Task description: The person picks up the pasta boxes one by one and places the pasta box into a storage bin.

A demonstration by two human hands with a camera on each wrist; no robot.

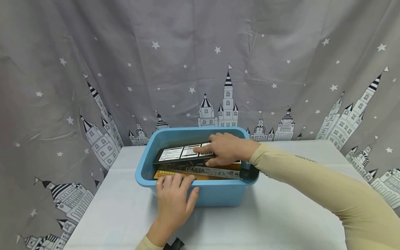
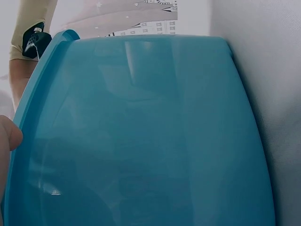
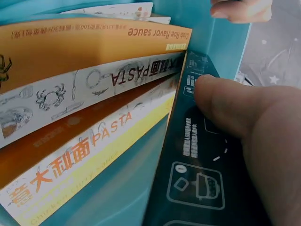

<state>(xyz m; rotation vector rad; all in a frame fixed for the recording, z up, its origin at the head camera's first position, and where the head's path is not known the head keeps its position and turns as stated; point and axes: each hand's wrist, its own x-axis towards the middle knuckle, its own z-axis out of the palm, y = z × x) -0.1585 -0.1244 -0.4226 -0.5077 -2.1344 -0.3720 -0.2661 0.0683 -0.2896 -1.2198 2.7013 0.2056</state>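
A blue plastic bin (image 1: 206,194) holds several pasta boxes. In it, my right hand (image 1: 228,149) grips a black box (image 1: 170,153) with white label panels, which lies tilted on top. The right wrist view shows my thumb (image 3: 230,101) pressed against the black box's printed side (image 3: 188,155); the other fingers' hold is partly hidden. My left hand (image 1: 173,194) holds the bin's near rim, fingers over the edge and thumb outside. In the left wrist view, the bin's outer wall (image 2: 141,132) fills most of the picture.
Beside the black box stand an orange crab roe sauce box (image 3: 94,40), a white pasta box (image 3: 89,92) and an orange-and-yellow pasta box (image 3: 94,157). The bin stands on a white table (image 1: 281,215). Behind it hangs a grey curtain (image 1: 187,69) with castles and stars.
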